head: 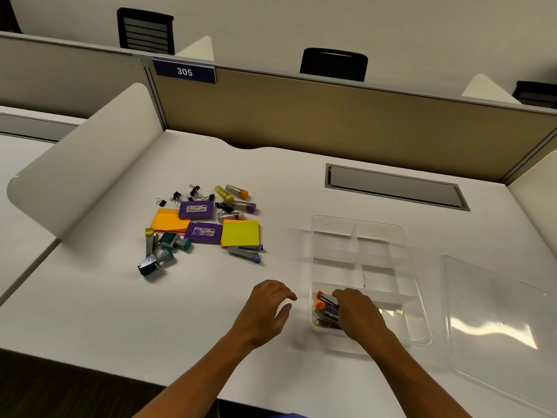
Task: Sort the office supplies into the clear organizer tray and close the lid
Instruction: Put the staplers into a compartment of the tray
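Note:
The clear organizer tray (401,267) stands on the white desk at right of centre. Small staplers (324,307) with orange ends lie in its near-left compartment. My right hand (360,312) reaches into that compartment and rests on them; whether it grips one is unclear. My left hand (268,309) hovers just left of the tray, fingers apart and holding nothing. The clear lid (497,321) lies flat to the tray's right. A pile of supplies sits at left: yellow sticky notes (240,233), orange sticky notes (168,221), purple staple boxes (196,209), binder clips (180,196) and a loose stapler (245,251).
Teal and yellow staplers (159,251) lie at the pile's near-left end. A grey cable hatch (394,188) is set into the desk behind the tray. A tan partition (301,116) closes the back, and a white curved divider (90,164) bounds the left.

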